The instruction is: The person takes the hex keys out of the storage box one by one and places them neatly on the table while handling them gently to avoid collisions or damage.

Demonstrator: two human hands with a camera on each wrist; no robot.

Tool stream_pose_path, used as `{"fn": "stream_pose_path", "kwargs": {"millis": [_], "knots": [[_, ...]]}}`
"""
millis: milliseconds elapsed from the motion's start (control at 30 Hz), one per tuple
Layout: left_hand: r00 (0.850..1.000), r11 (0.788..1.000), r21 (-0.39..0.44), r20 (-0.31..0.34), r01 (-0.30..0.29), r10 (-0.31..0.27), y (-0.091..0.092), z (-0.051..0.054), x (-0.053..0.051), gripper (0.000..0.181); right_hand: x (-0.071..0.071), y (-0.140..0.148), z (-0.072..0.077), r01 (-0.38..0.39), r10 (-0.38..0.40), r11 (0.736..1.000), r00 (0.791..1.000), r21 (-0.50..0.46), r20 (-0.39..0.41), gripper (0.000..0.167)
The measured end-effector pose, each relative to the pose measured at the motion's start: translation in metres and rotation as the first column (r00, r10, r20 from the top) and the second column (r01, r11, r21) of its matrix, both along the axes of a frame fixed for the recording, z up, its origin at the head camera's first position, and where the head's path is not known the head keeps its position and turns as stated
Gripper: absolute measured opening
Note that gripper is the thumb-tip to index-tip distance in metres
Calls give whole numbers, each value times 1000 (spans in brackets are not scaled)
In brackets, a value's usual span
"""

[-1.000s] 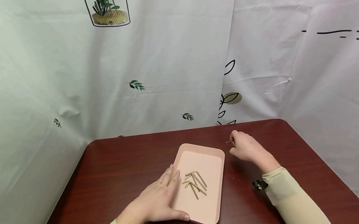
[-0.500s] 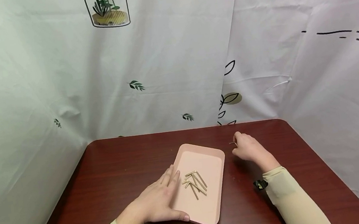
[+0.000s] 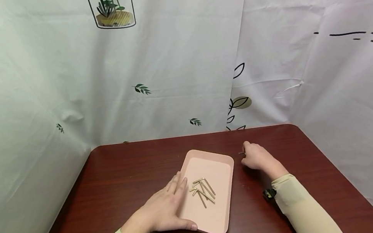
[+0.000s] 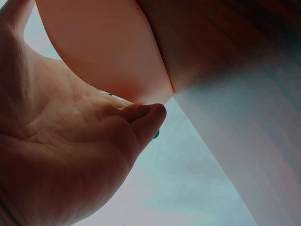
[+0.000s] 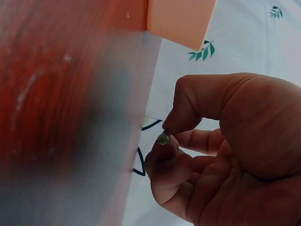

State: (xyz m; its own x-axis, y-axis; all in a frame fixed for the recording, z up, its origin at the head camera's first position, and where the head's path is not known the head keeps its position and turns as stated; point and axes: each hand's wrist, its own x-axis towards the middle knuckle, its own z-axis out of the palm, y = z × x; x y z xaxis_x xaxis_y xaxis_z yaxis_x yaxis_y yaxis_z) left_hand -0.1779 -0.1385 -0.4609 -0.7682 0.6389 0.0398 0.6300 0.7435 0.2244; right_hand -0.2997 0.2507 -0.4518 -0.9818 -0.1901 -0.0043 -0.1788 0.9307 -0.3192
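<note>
A pink tray (image 3: 220, 221) lies at a slant on the table, and several brass-coloured L-shaped hex keys (image 3: 209, 186) lie in a loose, overlapping cluster on its floor. My left hand (image 3: 164, 204) rests along the tray's left side with fingers straight and spread, the thumb at the near-left corner. The left wrist view shows its palm (image 4: 70, 136) beside the tray's outer wall. To the right of the tray, my right hand (image 3: 258, 158) pinches one hex key (image 5: 163, 139) between thumb and forefinger. The six-sided end shows in the right wrist view; most of that key is hidden.
The dark red-brown table (image 3: 136, 161) reaches back to a hanging white curtain (image 3: 180, 63) printed with leaves and plants. More curtain closes in both sides. A black band (image 3: 269, 193) is at the right wrist.
My right hand has shifted slightly nearer to me and a touch to the right, still pinching the hex key. The left hand, tray and keys in it stay put.
</note>
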Motion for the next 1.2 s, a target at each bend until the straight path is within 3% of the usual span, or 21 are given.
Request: {"fn": "stream_pose_path", "kwargs": {"millis": [400,433,633,667,733,933,1067,1200], "knots": [[1000,1000,-10,0,-3,3,1,-1,0,141,2,-3,-4,10,-11,1000,999,15,39,24],[1000,1000,-11,0,-4,4,0,-1,0,141,-5,1,-14,4,-4,1000,999,16,35,24],[1000,1000,-12,9,-8,8,0,-1,0,141,-18,11,-34,-8,7,1000,999,25,51,26],[1000,1000,-12,9,-8,8,0,-1,0,141,-13,8,-27,-4,3,1000,998,23,66,26],[1000,1000,-12,9,-7,7,0,-1,0,141,-14,8,-27,-5,4,1000,997,16,79,27],[1000,1000,-2,-2,5,-5,1,1,0,141,-38,23,-66,-32,31,999,999,40,29,28],[1000,1000,0,-1,9,-9,1,1,0,141,-33,17,-54,-21,18,999,998,45,62,29],[1000,1000,0,-1,9,-9,1,1,-1,142,-37,20,-61,-24,21,998,999,65,47,33]]}}
